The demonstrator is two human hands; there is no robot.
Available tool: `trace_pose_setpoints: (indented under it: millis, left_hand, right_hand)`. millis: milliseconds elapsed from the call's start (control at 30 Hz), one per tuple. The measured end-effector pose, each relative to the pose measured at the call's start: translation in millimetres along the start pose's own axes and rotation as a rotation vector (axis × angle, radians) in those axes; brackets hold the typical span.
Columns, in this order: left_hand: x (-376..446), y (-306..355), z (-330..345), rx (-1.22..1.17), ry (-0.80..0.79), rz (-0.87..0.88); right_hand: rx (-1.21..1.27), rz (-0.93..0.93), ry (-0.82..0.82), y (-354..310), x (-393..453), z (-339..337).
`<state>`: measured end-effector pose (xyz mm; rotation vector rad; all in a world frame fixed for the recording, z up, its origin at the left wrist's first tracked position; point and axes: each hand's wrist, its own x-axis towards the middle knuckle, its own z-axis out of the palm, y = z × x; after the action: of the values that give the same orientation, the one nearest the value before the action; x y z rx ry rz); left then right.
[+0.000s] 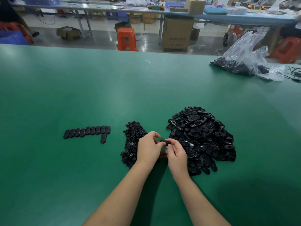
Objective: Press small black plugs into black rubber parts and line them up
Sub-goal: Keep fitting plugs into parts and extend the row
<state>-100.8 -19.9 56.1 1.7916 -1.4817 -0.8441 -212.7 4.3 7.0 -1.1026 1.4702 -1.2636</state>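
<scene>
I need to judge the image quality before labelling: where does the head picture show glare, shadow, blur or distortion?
Head view: soft glare brightens the green table in the middle; the near corners fall dark. The forearms cast shadows towards the viewer. The far table edge bows, a wide-angle effect. The background at far right is blurred. The rubber part between the left hand and right hand shows little detail, black on black.

You've got the green table (81, 82) running wide in front of you. Far right on it, a clear plastic bag (244, 53) slumps, dark bits inside, with cables (293, 74) just beside it at the edge. Past the table, an orange stool (126, 39) stands on the grey floor (101, 32), near a tall cardboard box (177, 34). Another orange stool (286, 49) sits behind the bag. Along the back, a long bench (228, 17) is cluttered with boxes.
</scene>
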Motion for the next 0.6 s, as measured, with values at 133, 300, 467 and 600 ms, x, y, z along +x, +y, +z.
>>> trace_pose_setpoints:
  millis: [133,300,467,600]
  left_hand:
    - [5.8,-1.6,-4.8,0.042,-0.078,0.025]
    - [9.4,-4.4,-9.2,-0.042,-0.132,0.038]
    - [6.8,-6.5,-6.1,-0.112,-0.173,-0.003]
    - [4.3,-7.6,-4.7,-0.137,-0.174,-0.036]
  right_hand:
    - [0.007,-0.014,-0.014,1.2,0.5,-0.5]
    - [-0.019,-0.045,-0.003,2.6,1.2,0.3]
    - [-0.001,-0.040,0.015,1.6,0.7,0.4]
    - [0.003,-0.041,0.010,1.2,0.7,0.9]
